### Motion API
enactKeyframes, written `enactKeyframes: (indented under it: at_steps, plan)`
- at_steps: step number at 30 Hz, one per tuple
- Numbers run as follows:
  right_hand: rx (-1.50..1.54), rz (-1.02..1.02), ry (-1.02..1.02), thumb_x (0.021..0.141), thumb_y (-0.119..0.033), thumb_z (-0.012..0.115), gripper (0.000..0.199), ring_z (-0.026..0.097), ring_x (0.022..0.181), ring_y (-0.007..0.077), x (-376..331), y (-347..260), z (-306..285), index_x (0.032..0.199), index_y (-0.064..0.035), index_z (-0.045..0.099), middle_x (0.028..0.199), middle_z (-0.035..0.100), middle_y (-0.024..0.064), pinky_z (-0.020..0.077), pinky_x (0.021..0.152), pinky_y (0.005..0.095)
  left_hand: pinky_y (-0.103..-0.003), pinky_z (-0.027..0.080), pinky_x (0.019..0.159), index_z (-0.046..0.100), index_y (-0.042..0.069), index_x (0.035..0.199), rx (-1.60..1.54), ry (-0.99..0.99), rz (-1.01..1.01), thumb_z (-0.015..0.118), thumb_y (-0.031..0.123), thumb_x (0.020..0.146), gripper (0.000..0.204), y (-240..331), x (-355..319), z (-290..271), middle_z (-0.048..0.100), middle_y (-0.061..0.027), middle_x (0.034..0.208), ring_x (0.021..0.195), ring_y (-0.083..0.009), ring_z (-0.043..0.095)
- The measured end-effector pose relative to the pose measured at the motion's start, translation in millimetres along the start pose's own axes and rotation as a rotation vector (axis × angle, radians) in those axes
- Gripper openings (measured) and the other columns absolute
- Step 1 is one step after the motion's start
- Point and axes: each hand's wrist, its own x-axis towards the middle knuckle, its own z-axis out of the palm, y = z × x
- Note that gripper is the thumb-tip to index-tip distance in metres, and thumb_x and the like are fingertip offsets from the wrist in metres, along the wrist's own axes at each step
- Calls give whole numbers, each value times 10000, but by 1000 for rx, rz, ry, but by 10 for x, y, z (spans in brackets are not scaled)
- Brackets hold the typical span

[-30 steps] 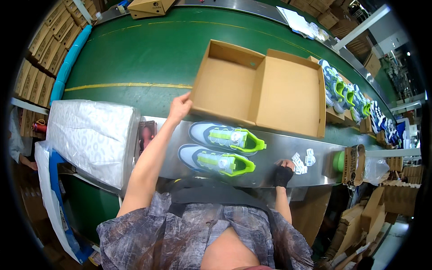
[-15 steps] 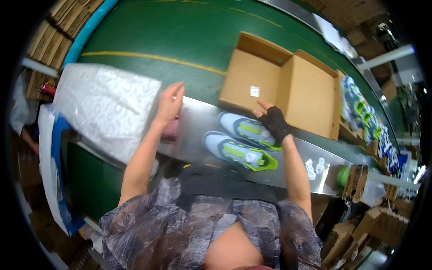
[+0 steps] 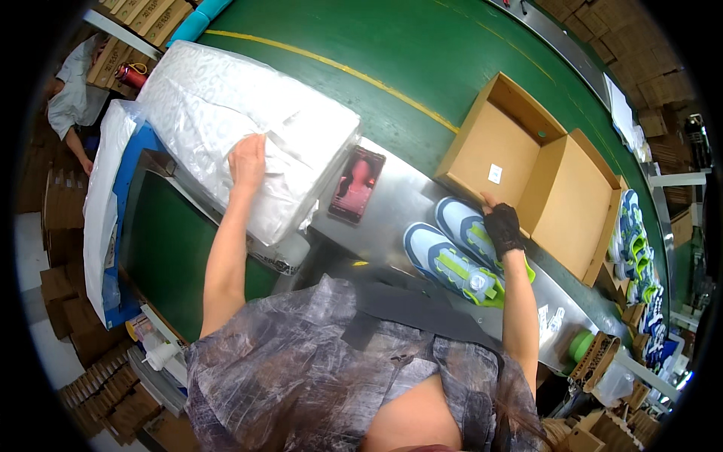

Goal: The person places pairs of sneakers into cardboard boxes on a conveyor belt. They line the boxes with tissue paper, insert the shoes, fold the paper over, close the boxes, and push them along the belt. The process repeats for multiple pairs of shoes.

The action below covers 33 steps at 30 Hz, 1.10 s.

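My left hand (image 3: 247,160) has its fingers pinched on white wrapping paper (image 3: 282,166), at the top of a thick, faintly patterned stack on the left. My right hand (image 3: 502,227), in a black fingerless glove, reaches over a pair of light-blue sneakers (image 3: 452,264) with lime-green trim. Its bare fingertips lie at the near wall of an opened brown shoebox (image 3: 520,124), and it seems to hold nothing. The sneakers stand side by side on the metal worktop (image 3: 392,192). A small white label (image 3: 495,173) lies inside the box.
A phone (image 3: 358,184) with a lit screen lies between the paper stack and the sneakers. More sneakers (image 3: 639,245) line the right side. Small white tags (image 3: 551,322) and a green tape roll (image 3: 581,345) are near the right end. Another person (image 3: 75,90) is at the far left.
My left hand has moved left onto the paper stack and taken hold of paper. The view has shifted, bringing the phone fully into sight. My right hand stays by the box and sneakers.
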Motion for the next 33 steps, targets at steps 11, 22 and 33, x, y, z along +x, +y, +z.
enactKeyframes:
  at_steps: [11,22,33]
  plan:
    - [57,-167,-3,727,-338,619,706,385,1170,362,-34,-265,-104,1332,-179,294,1308,345,220,306,960,455,-222,318,505,522,8,790,-1030,211,258,416,206,928,263,1819,529,-1556,414,35,636,586,-56,366]
    - [1261,109,984,794,-80,559,506,483,706,100,-29,62,-1115,1230,-13,310,821,517,24,415,622,228,-350,422,830,453,3,1129,-1121,-223,969,552,227,841,378,4692,-93,-789,516,-204,1055,982,-287,519]
    - [871,659,1825,822,-193,570,447,517,843,233,-975,2033,-1547,1135,50,364,1049,486,182,452,744,336,-625,57,976,461,145,1230,-46,-73,997,544,488,767,582,3551,231,515,297,-140,1363,1286,-307,217]
